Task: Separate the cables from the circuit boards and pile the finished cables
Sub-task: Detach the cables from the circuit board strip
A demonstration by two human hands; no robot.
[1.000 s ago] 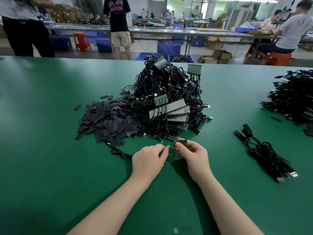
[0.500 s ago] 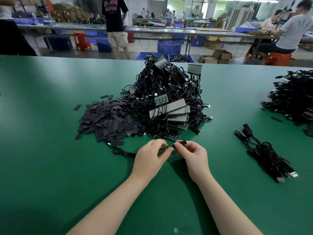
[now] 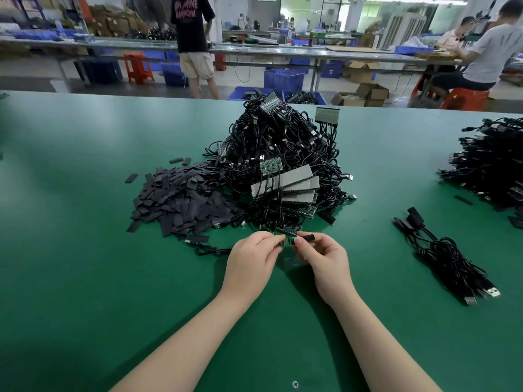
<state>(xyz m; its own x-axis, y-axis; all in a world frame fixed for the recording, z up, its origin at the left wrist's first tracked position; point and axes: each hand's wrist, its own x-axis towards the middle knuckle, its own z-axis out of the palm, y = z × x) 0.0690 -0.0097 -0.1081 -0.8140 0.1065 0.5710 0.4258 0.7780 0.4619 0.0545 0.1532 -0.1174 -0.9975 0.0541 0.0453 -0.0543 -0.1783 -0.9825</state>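
A person sits at a wide green work table (image 3: pixel 85 278), both bare forearms reaching forward. The left hand (image 3: pixel 252 261) is closed in a pinch on a small green circuit board (image 3: pixel 284 241), while the right hand (image 3: pixel 325 261) pinches the black connector (image 3: pixel 305 238) at the end of a cable, thumb and forefinger tight around it. The two hands nearly touch, just in front of a tall tangled heap of black cables and boards (image 3: pixel 280 165) at the middle of the table. This looks like the separating step: the connector appears about to be pulled free of the board (whether it has already come loose cannot be told). The next move likely calls for a short, straight pull apart, then carrying the freed cable to the right, where a small bundle of finished cables (image 3: pixel 450 256) lies well apart from the hands. A spread of flat dark strips (image 3: pixel 175 199) lies to the left, touching the heap, and another large cable stack (image 3: pixel 492 165) sits at the far right edge. Open green surface surrounds the hands on both sides and toward the person, leaving ample room to move.
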